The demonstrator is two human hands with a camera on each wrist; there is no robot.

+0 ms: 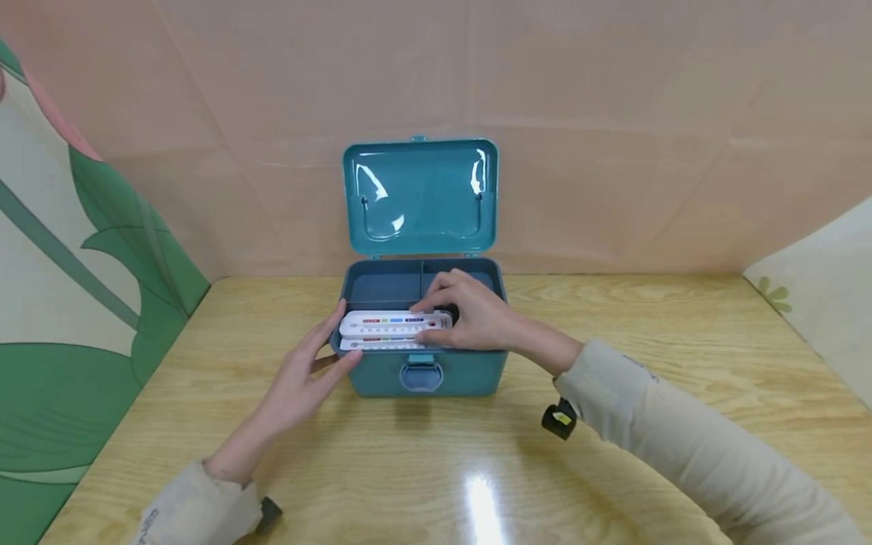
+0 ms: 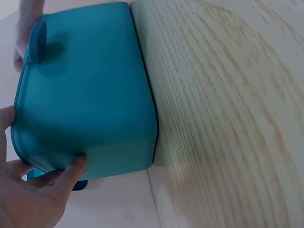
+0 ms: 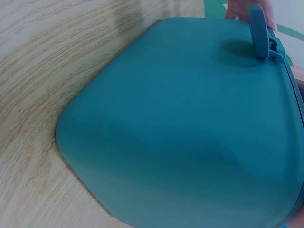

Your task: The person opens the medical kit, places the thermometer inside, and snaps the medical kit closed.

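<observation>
A teal storage box (image 1: pixel 381 375) stands on the table with its lid (image 1: pixel 422 204) raised behind it. Two white strip thermometers lie in its front part: an upper thermometer (image 1: pixel 381 319) with coloured labels and, partly covered, a lower thermometer (image 1: pixel 381 344). My right hand (image 1: pixel 480 314) pinches the upper one near its right end, thumb in front and fingers behind. At the box's left front corner rests my left hand (image 1: pixel 306 378), its fingers extended along the side and the thumb at the front rim. The left wrist view shows these fingertips (image 2: pixel 78 166) against the side wall.
A divider (image 1: pixel 421 280) splits the rear of the box. On its front, the latch (image 1: pixel 421 375) hangs down. Beneath is a wood-grain table (image 1: pixel 272 303), with a pinkish covered wall (image 1: pixel 613 151) close behind. A dark wrist camera (image 1: pixel 560 418) hangs by the right sleeve.
</observation>
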